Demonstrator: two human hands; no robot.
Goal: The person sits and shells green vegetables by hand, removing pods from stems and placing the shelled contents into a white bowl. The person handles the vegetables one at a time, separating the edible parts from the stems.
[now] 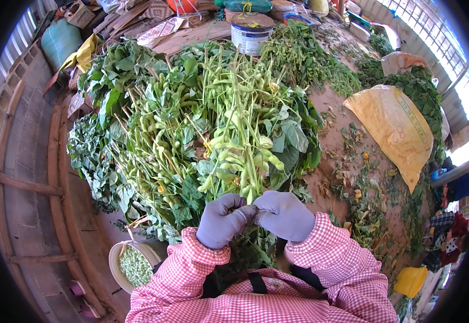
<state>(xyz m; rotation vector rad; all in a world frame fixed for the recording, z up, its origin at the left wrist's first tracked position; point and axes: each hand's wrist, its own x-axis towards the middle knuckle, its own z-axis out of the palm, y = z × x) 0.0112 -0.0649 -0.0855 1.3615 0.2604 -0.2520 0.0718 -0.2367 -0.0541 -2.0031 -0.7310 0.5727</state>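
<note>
My left hand [217, 221] and my right hand [287, 215], both in grey-lavender gloves, meet with bent fingers and thumb tips pressed together. Whatever they pinch is hidden by the darkened fingertips. Just beyond them, a bunch of green soybean pods [237, 156] on their stalks lies on top of a large heap of leafy soybean plants [154, 140]. The lowest pods reach down to my fingers. To the left of my left forearm, a white bucket [117, 267] contains light green shelled beans [136, 266].
A white paint bucket [250, 39] stands behind the heap, with more cut plants [304, 56] beside it. Right of the heap, loose leaves litter the floor near a yellow-orange sack [393, 129]. A wooden frame [30, 185] runs along the left block wall. A yellow container [410, 281] is at lower right.
</note>
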